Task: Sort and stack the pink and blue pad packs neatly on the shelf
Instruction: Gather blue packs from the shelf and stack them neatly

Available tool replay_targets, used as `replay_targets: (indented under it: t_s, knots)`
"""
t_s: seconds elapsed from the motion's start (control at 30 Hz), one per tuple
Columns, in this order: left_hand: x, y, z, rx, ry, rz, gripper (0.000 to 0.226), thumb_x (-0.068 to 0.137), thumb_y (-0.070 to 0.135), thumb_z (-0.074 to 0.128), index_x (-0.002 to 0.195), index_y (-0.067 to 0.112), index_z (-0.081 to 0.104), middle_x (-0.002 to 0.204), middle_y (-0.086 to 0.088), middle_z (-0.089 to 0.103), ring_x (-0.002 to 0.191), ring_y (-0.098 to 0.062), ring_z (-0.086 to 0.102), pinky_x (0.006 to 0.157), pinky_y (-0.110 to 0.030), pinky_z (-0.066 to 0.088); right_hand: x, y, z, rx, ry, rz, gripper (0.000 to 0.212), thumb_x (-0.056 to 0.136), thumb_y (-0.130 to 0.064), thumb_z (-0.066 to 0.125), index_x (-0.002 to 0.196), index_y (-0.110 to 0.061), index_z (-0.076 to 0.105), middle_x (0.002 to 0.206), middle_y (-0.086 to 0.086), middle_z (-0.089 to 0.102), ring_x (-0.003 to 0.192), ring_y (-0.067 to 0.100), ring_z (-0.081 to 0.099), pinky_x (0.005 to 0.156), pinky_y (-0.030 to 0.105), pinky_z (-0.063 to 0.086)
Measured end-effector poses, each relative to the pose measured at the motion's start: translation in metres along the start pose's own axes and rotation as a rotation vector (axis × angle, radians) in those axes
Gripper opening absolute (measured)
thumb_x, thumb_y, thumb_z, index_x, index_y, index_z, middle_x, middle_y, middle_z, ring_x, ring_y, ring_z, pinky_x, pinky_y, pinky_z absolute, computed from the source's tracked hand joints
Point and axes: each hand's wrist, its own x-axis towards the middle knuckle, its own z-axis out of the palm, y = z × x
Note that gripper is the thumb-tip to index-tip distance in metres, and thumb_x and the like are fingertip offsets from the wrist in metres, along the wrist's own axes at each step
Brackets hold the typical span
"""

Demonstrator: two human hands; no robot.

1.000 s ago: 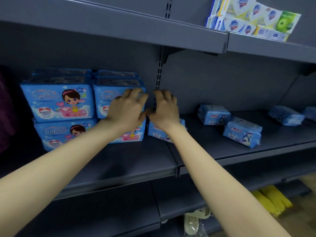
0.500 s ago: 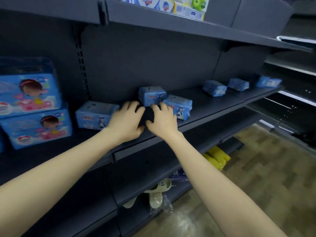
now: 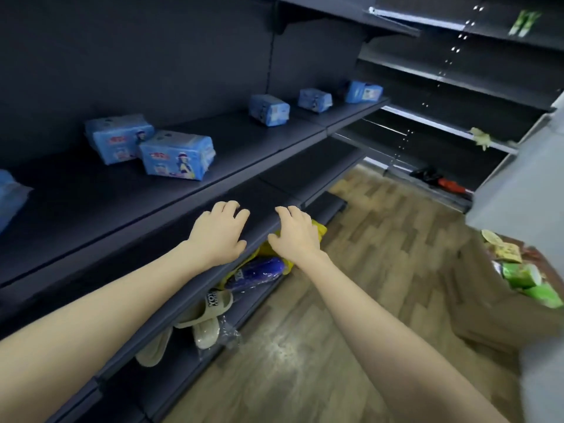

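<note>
Several small blue pad packs lie loose on the dark shelf [image 3: 238, 141]: one [image 3: 117, 141] at the left with another [image 3: 177, 158] in front of it, then three apart to the right [image 3: 268, 109], [image 3: 315, 100], [image 3: 363, 91]. A blue pack's edge [image 3: 10, 196] shows at the far left. My left hand [image 3: 221, 232] and my right hand [image 3: 294, 233] hover side by side, palms down and fingers loosely bent, over the front edge of the lower shelf [image 3: 268, 206]. Neither hand holds anything. No pink pack is in view.
Beige slippers [image 3: 201, 315], a blue packet [image 3: 259, 270] and yellow items [image 3: 319, 232] sit on the bottom shelf under my hands. A cardboard box [image 3: 488, 306] with green packs stands on the wooden floor at the right. More dark shelving runs along the back right.
The view swung right, away from the stacked blue packs. Both hands drew back from the pad shelf and dropped to the lower shelf's front edge, still empty.
</note>
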Motion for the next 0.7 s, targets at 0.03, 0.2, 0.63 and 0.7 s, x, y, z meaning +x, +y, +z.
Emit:
replay_targets:
  t_s: [0.03, 0.2, 0.63, 0.7]
  knots:
    - [0.008, 0.01, 0.004, 0.004, -0.008, 0.013, 0.06, 0.09, 0.037, 0.049, 0.141, 0.015, 0.029, 0.146, -0.009, 0.028, 0.131, -0.028, 0.031, 0.095, -0.038, 0.041, -0.001, 0.015, 0.0, -0.001, -0.004, 0.023, 0.059, 0.088, -0.027, 0.053, 0.142, -0.017, 0.031, 0.142, 0.006, 0.036, 0.131, 0.031, 0.032, 0.102, 0.048, 0.036]
    - [0.039, 0.055, 0.02, -0.019, -0.058, 0.096, 0.06, 0.089, 0.037, 0.05, 0.141, 0.016, 0.028, 0.144, -0.008, 0.03, 0.127, -0.029, 0.036, 0.09, -0.037, 0.043, -0.007, 0.073, -0.004, 0.014, -0.037, 0.157, 0.06, 0.089, -0.028, 0.054, 0.143, -0.019, 0.029, 0.145, 0.005, 0.032, 0.133, 0.03, 0.03, 0.103, 0.047, 0.034]
    - [0.115, 0.122, 0.039, 0.016, -0.05, 0.338, 0.052, 0.088, 0.04, 0.05, 0.132, 0.015, 0.039, 0.134, -0.006, 0.04, 0.121, -0.028, 0.041, 0.09, -0.037, 0.044, 0.002, 0.148, -0.016, 0.071, -0.02, 0.38, 0.054, 0.089, -0.027, 0.053, 0.138, -0.017, 0.034, 0.142, 0.007, 0.034, 0.13, 0.034, 0.033, 0.101, 0.046, 0.035]
    - [0.131, 0.127, 0.041, 0.015, -0.055, 0.365, 0.052, 0.088, 0.042, 0.05, 0.132, 0.016, 0.039, 0.135, -0.006, 0.039, 0.122, -0.027, 0.04, 0.091, -0.036, 0.044, 0.011, 0.156, -0.018, 0.074, -0.009, 0.395, 0.053, 0.089, -0.027, 0.053, 0.138, -0.017, 0.035, 0.14, 0.007, 0.035, 0.129, 0.034, 0.034, 0.1, 0.045, 0.035]
